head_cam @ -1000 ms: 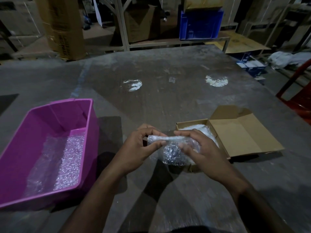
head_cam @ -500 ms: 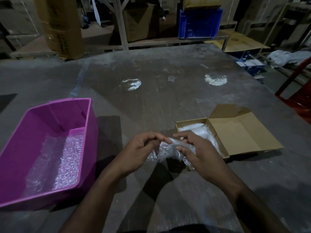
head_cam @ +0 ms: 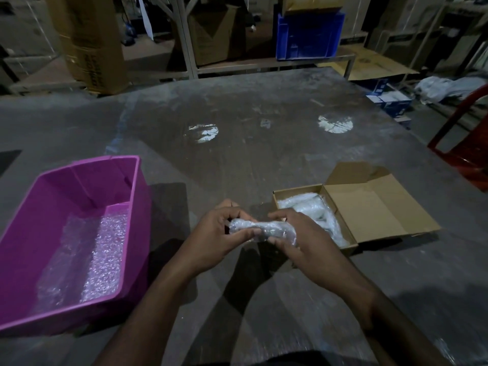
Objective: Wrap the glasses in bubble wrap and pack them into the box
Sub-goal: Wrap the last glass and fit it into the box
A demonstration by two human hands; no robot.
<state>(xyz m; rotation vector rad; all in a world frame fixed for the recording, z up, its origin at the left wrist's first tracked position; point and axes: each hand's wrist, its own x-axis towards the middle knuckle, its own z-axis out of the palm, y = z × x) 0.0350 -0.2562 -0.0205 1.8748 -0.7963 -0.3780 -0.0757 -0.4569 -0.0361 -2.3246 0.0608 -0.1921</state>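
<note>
You hold the bubble-wrapped bundle [head_cam: 260,229] between both hands, above the bench [head_cam: 250,154]. Your left hand [head_cam: 216,239] pinches its left end with curled fingers, and your right hand [head_cam: 303,239] grips its right end. Just beside your right hand stands the open cardboard box [head_cam: 369,207], with wrapped pieces [head_cam: 311,210] inside. Well to the left of your left hand is the pink bin [head_cam: 137,207], holding bubble wrap sheets [head_cam: 100,254].

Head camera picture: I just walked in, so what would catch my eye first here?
Probably the two hands at the centre: the left hand and right hand both grip a bubble-wrapped bundle above the grey table. Next, the bright purple bin at left, with loose bubble wrap inside. At right lies an open cardboard box already holding white wrapped packets.
</note>
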